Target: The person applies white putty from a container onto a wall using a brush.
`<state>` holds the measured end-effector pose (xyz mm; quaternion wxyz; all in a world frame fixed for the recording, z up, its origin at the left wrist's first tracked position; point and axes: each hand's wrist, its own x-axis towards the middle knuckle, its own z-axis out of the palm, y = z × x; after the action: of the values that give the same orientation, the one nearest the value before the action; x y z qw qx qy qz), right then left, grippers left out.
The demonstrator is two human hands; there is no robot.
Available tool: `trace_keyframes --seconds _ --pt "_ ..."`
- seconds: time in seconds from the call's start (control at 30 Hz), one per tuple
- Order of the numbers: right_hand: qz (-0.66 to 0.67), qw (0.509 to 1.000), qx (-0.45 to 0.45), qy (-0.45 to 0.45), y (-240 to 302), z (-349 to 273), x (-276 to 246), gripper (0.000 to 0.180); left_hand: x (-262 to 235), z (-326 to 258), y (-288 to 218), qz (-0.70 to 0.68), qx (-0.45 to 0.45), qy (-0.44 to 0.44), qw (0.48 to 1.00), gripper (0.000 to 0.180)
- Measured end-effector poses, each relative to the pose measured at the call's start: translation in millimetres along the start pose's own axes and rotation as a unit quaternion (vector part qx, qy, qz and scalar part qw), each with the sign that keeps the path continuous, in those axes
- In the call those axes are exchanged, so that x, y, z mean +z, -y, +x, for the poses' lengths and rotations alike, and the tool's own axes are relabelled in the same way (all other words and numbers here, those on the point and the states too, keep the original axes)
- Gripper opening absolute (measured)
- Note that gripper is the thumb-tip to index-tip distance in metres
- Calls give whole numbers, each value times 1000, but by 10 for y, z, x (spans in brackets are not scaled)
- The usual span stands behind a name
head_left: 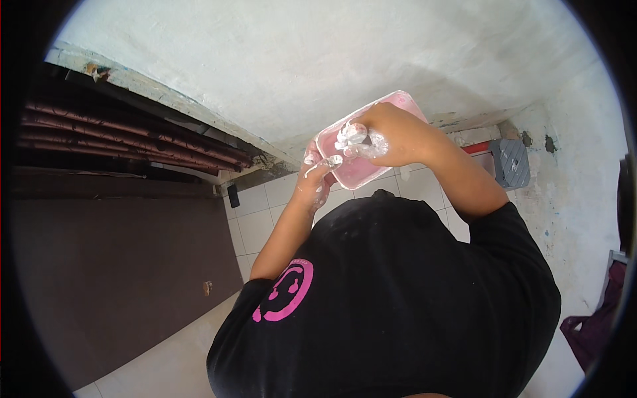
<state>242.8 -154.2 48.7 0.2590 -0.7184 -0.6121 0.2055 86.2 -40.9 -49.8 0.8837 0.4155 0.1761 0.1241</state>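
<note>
A pink rectangular plastic tub, smeared white along its rim, is held tilted in front of the wall. My left hand grips its left end, the thumb over the rim and the fingers mostly hidden behind it. Over the tub's opening, my right hand is closed, its curled fingers thickly coated with white paste. White paste also streaks my left thumb and wrist. How much paste lies inside the tub is partly hidden by my right hand.
A rough pale wall rises ahead. To the left are a brown door panel and folded maroon curtains. A grey step stool stands at the right on the tiled floor. Purple cloth hangs at the far right.
</note>
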Motion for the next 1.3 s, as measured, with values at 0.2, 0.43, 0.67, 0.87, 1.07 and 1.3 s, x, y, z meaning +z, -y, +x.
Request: trace_keyframes --seconds 0.2,0.43,0.67,0.87,1.07,1.3 --pt "238 956 -18 -172 -454 -291 -385 20 117 207 24 -5 27 24 999 66" --pt "756 617 31 -216 -1171 -733 -388 43 306 509 111 -25 -1 43 999 64" --pt "863 432 -50 -257 -1423 -785 -388 49 393 553 212 -21 5 -43 999 62" --pt "856 437 -142 -238 -1320 -701 -600 47 364 529 117 -10 59 -50 997 61" --pt "848 436 -157 -258 -981 -301 -768 46 187 473 -176 0 72 -60 996 58" --pt "395 700 -448 -392 -463 479 -951 24 -308 254 -395 4 108 -87 990 58"
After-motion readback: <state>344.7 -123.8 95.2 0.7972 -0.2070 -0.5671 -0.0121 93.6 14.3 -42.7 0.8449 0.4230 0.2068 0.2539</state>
